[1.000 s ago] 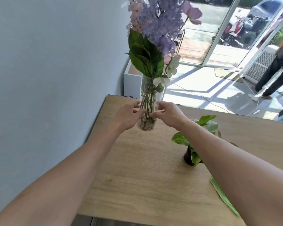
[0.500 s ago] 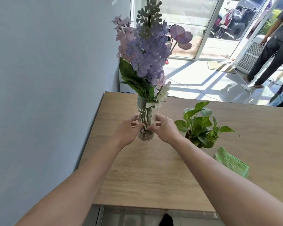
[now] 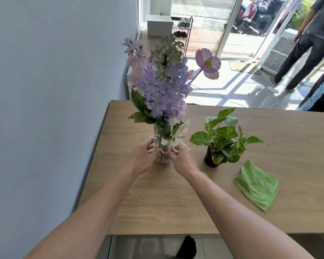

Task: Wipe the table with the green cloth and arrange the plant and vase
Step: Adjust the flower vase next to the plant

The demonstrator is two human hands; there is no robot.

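A clear glass vase (image 3: 159, 134) with pebbles and tall purple and pink flowers (image 3: 163, 86) stands upright on the wooden table (image 3: 168, 199), near its left edge. My left hand (image 3: 143, 157) and my right hand (image 3: 182, 159) flank the vase's lower part, fingers spread and loose in front of the glass. Whether the fingertips still touch it is unclear. A small leafy plant (image 3: 221, 139) in a dark pot stands just right of the vase. The folded green cloth (image 3: 256, 186) lies flat to the right of the plant, nearer to me.
A pale wall (image 3: 54, 109) runs close along the table's left side. Beyond the far edge lie a sunlit floor, a shoe rack (image 3: 181, 30) and glass doors. A person in dark trousers (image 3: 303, 53) walks at the far right.
The vase came down from being held up and now rests on the table. My fingers have loosened from their grip on it. The view has pulled back, showing the plant and cloth fully.
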